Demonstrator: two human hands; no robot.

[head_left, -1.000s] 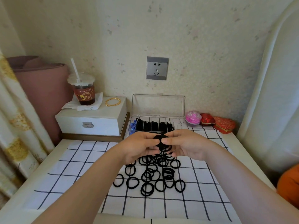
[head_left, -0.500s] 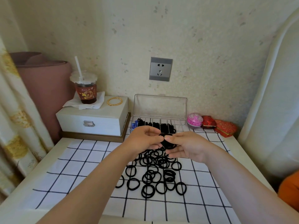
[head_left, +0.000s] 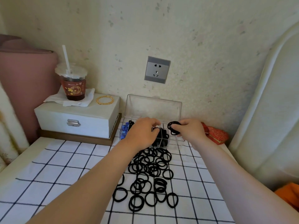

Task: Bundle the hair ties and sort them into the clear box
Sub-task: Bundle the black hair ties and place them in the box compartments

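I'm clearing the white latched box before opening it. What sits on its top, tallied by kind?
Drink cup with straw: 1
Paper napkin: 1
Gold bangle: 1
Total: 3

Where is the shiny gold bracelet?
In the head view, the thin gold bangle lies at the left on top of the white latched box, just right of the plastic drink cup on its white napkin.

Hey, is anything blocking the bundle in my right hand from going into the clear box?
Nothing visible does. The lid of the clear box stands open at the back, and the right hand holds the bundle over its right-side compartments. The left hand covers only the middle ones, by the packed ties.
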